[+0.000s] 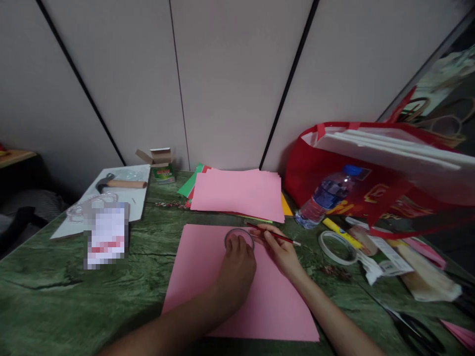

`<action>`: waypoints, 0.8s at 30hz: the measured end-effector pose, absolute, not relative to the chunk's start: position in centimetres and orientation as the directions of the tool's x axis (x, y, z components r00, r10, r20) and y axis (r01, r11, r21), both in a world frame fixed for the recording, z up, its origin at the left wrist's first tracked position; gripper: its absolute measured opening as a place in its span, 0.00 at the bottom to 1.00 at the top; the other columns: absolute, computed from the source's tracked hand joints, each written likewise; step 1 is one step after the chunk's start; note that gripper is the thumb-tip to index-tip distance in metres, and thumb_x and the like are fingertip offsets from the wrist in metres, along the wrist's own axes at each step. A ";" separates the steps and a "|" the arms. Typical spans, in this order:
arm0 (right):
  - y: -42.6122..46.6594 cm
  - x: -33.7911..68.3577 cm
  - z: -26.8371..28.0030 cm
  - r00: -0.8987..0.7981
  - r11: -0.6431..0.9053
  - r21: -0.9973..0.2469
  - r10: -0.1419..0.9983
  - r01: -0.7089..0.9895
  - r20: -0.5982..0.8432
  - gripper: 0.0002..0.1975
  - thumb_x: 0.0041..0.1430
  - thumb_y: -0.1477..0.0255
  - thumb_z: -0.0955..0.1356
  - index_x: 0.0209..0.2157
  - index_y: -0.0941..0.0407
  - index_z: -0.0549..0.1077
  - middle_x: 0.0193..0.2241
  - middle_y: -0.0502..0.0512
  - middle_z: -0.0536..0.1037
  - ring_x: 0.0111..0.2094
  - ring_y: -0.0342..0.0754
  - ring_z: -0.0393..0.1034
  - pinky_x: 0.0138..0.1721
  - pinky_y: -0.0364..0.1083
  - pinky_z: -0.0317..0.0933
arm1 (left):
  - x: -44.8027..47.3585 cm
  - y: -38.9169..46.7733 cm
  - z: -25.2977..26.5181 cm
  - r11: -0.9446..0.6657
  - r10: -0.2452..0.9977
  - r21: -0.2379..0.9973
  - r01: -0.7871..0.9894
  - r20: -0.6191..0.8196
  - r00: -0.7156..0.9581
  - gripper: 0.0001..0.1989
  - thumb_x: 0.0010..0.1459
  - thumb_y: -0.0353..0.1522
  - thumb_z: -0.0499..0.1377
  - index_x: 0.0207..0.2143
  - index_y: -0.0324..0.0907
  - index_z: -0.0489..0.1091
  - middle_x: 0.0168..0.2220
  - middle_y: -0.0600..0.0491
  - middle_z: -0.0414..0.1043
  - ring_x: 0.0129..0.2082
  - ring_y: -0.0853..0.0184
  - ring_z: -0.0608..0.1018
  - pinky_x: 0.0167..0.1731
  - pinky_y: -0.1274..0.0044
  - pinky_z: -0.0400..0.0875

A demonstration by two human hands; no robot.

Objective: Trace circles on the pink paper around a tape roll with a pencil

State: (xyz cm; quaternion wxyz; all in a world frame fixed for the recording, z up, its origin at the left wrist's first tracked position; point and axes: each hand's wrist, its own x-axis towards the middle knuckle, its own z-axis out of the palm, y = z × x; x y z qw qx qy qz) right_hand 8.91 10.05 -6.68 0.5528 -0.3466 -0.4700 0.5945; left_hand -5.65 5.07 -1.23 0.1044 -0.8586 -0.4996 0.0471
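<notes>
A large pink paper sheet lies flat in front of me on the table. My left hand rests on it with the fingers bunched, pressing inside a thin grey ring that lies on the sheet's upper part. Right beside the ring, my right hand grips a dark red pencil across its fingers. The pencil's pale end points to the right, and its other end is near the top of the ring. The fingertips of the left hand hide part of the ring's inside.
Behind the sheet lies a stack of pink paper over other colours. To the right are a water bottle, a red bag, a white tape roll and scissors. A hammer and small box are left.
</notes>
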 end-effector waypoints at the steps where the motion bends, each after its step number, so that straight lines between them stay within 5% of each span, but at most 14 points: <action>1: 10.1 9.0 -6.8 -0.156 0.055 -0.941 0.981 -0.333 0.113 0.14 0.55 0.60 0.69 0.41 0.51 0.73 0.39 0.55 0.79 0.44 0.54 0.73 0.50 0.58 0.64 | -5.6 5.2 -1.5 -0.475 0.869 -0.224 0.851 0.033 0.494 0.20 0.53 0.24 0.54 0.48 0.25 0.68 0.50 0.31 0.68 0.52 0.48 0.69 0.50 0.58 0.61; 11: 10.3 8.9 -6.7 -0.117 0.063 -0.926 0.987 -0.372 0.114 0.13 0.55 0.60 0.69 0.40 0.51 0.73 0.37 0.55 0.79 0.44 0.55 0.73 0.49 0.59 0.65 | -5.7 5.3 -3.3 -0.415 0.892 -0.148 0.898 0.129 0.434 0.24 0.53 0.27 0.56 0.54 0.32 0.64 0.56 0.33 0.63 0.56 0.46 0.64 0.53 0.50 0.56; 24: 10.1 8.9 -6.8 -0.094 0.044 -0.932 0.992 -0.360 0.083 0.14 0.54 0.59 0.70 0.39 0.52 0.74 0.35 0.55 0.80 0.42 0.55 0.74 0.48 0.58 0.65 | -5.7 5.9 -5.9 -0.357 0.870 -0.110 0.928 0.323 0.373 0.24 0.60 0.41 0.55 0.54 0.35 0.63 0.52 0.35 0.66 0.54 0.49 0.68 0.52 0.55 0.61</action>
